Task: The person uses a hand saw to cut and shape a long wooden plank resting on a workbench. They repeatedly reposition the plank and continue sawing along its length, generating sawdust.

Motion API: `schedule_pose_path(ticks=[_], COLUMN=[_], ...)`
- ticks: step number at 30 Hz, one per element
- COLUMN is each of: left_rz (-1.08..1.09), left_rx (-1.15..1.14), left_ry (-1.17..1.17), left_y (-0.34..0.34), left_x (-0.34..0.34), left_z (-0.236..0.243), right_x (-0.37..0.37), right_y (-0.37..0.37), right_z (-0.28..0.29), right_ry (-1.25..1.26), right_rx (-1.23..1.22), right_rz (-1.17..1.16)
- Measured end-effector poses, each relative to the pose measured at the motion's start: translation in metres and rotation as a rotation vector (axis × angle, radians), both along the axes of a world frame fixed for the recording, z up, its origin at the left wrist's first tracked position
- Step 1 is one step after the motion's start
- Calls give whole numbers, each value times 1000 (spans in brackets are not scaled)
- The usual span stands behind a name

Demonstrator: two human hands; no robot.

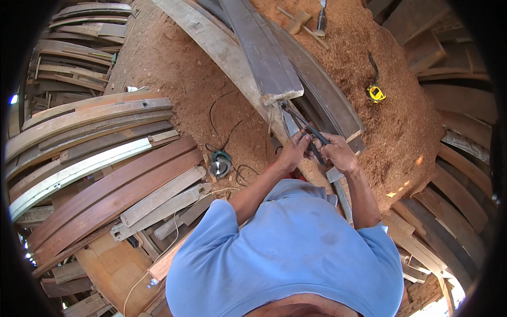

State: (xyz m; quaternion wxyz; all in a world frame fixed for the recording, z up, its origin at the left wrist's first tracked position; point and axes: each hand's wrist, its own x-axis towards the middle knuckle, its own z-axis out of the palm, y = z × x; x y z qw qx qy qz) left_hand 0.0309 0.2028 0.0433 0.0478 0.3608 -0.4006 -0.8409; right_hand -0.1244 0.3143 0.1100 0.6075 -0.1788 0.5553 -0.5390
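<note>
"Since your grip is busy, what lies left of it?"

"A power tool, well apart; then a plank, its end just beyond my grip."

"And the dark bar?"

"Near that end. My left hand gathers its fingers by it, though I can't tell whether they pinch anything; my right hand is closed round it. I'd brace both wrists, leaving the bar's far end visible."

"Farther right?"

"A tape measure."

Passable right of right hand, over shavings
Blocked ahead by plank, leftward by saw, farther right by tape
</note>
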Motion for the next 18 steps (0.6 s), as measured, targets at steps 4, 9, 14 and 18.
schedule_pose_path(ticks=[4, 9, 14, 18], left_rz=[27, 45, 100, 120], left_rx=[-119, -105, -46, 27], left_ry=[7, 16, 97, 89], left_y=[-8, -9, -8, -7], left_x=[0, -8, -9, -3], left_z=[-8, -6, -25, -7], right_x=[2, -6, -14, -6], right_y=[-11, -13, -18, -21], right_z=[10, 1, 10, -6], right_ry=[-61, 150, 329, 427], right_rx=[15, -103, -22, -82], right_rz=[-2, 126, 409, 319])
